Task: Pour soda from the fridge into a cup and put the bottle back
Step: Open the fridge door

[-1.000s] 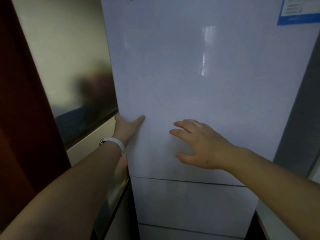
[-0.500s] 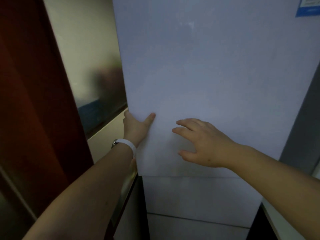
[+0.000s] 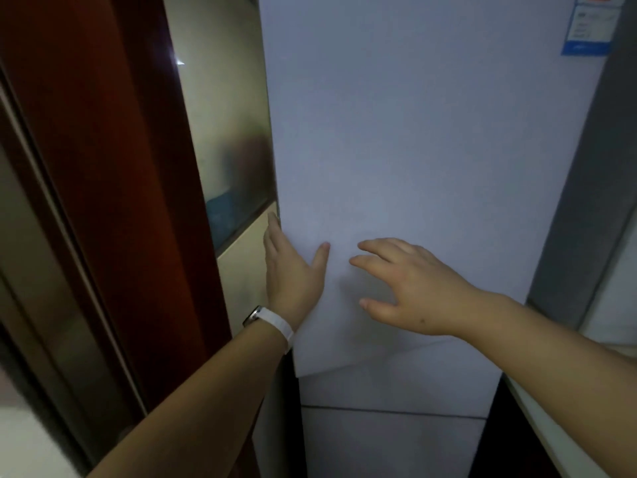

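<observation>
The white upper fridge door fills the middle of the head view. Its bottom edge sits skewed over the lower fridge compartment, so the door stands slightly ajar. My left hand grips the door's left edge, thumb on the front and fingers behind the edge. My right hand is spread just in front of the door, holding nothing; whether it touches the door I cannot tell. No soda bottle or cup is in view.
A red-brown door frame and a frosted glass panel stand close on the left of the fridge. A grey panel and a pale counter edge hem in the right. A blue label is stuck at the door's top right.
The upper door has swung out a little; its bottom edge now sits at an angle to the compartment below. My left hand stays on the door's edge, and my view has shifted left.
</observation>
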`<control>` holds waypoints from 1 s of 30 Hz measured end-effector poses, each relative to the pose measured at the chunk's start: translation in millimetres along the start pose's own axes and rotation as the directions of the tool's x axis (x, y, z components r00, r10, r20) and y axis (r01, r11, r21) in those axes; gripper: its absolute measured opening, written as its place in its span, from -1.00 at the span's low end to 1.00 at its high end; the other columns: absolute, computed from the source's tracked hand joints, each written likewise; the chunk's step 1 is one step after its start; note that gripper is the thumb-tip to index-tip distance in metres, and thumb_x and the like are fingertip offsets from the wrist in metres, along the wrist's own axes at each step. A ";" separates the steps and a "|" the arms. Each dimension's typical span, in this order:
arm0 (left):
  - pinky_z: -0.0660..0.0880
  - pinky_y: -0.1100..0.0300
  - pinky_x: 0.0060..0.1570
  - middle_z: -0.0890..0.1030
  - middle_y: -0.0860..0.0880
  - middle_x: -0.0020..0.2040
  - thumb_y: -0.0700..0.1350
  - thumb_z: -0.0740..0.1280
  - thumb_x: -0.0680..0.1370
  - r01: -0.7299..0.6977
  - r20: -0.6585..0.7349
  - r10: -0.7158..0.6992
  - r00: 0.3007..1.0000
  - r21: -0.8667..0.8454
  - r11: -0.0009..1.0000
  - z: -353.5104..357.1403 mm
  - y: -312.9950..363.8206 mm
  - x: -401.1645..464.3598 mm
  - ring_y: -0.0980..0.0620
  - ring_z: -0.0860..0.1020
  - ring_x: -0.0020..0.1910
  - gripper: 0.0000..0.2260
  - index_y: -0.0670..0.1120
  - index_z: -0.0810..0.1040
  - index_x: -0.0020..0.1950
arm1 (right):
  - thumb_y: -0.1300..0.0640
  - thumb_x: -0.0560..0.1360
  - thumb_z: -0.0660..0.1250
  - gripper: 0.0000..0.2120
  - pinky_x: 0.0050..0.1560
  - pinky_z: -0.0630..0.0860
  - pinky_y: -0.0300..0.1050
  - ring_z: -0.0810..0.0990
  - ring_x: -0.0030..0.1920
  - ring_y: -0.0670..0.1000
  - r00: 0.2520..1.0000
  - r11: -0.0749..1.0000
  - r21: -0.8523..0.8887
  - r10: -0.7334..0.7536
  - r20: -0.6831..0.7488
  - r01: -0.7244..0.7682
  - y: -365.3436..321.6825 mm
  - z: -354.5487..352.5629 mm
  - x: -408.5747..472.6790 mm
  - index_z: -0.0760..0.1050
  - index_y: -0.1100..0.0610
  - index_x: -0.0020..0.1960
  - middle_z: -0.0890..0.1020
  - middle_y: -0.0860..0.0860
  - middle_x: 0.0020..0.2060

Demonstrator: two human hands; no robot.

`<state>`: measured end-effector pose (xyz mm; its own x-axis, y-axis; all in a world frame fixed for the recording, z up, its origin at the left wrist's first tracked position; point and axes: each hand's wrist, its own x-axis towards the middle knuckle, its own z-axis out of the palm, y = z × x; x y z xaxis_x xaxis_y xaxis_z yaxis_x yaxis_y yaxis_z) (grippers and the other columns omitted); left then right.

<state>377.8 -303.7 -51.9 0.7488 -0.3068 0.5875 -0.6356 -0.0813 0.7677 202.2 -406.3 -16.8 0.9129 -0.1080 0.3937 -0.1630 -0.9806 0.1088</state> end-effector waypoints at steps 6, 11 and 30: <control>0.18 0.19 0.40 0.01 0.03 0.61 -0.03 0.39 0.53 -0.170 0.117 0.172 0.978 -0.025 0.985 -27.0 11.0 -27.5 0.05 0.11 0.55 -0.13 0.02 -0.17 0.61 | -0.29 0.45 0.14 -0.39 0.41 0.22 0.00 0.20 0.46 0.03 0.997 0.997 0.005 0.072 -0.008 -0.072 -32.9 -9.1 -33.6 0.26 -0.08 0.44 0.27 -0.02 0.47; 0.11 0.18 0.44 -0.03 0.00 0.63 0.00 0.39 0.52 -0.272 0.167 0.269 0.949 -0.005 0.962 -39.5 19.4 -51.9 0.09 0.01 0.58 -0.13 0.00 -0.16 0.61 | -0.27 0.47 0.19 -0.39 0.41 0.19 -0.01 0.19 0.47 0.03 0.994 0.994 -0.028 0.105 0.016 -0.105 -50.2 -17.9 -63.5 0.26 -0.06 0.45 0.26 -0.02 0.48; 0.01 -0.06 0.48 0.05 -0.02 0.61 0.21 0.26 0.48 -0.483 0.251 0.451 0.856 0.078 0.872 -50.3 104.0 -182.1 -0.06 0.04 0.57 -0.18 0.05 -0.10 0.62 | -0.29 0.45 0.18 -0.39 0.38 0.21 -0.03 0.24 0.45 0.02 0.972 0.969 -0.088 0.233 0.013 -0.231 -67.7 -101.4 -217.0 0.29 -0.08 0.44 0.28 -0.03 0.47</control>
<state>184.8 -208.6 -66.1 0.3070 -0.5379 0.7851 -0.9305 0.0035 0.3663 -22.8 -299.9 -17.1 0.8546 -0.3357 0.3963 -0.4016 -0.9109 0.0946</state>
